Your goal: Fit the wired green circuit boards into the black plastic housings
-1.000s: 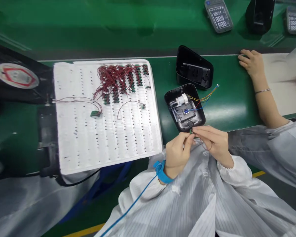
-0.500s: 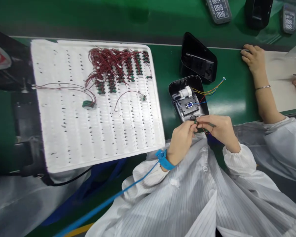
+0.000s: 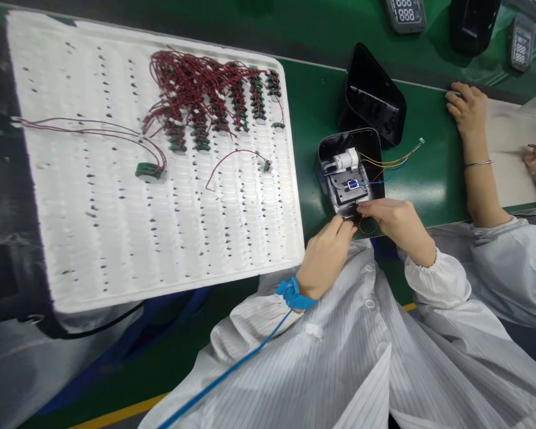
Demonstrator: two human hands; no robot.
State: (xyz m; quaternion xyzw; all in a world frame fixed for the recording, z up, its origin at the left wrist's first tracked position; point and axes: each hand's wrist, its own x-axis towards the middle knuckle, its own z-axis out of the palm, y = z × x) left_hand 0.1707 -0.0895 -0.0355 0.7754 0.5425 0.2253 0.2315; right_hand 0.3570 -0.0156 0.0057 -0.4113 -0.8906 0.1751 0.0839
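Note:
An open black device housing [image 3: 370,143] lies on the green belt, with a white motor, a small blue part and coloured wires inside. My left hand [image 3: 324,256] and my right hand [image 3: 395,220] meet at its near edge. Both pinch a small part with a thin red wire [image 3: 370,226] against the housing. The part itself is mostly hidden by my fingertips. A blue wrist strap [image 3: 290,295] with a blue cord sits on my left wrist.
A white foam tray [image 3: 116,238] on the left holds several green parts with red wires [image 3: 205,101]. A second black housing [image 3: 375,98] lies behind the first. A co-worker's hand [image 3: 467,110] rests at the right. Display units [image 3: 404,12] lie on the far belt.
The view has shifted, so the tray and housing sit more to the right and higher. My hands have moved the small wired part from just off the housing's near edge onto it.

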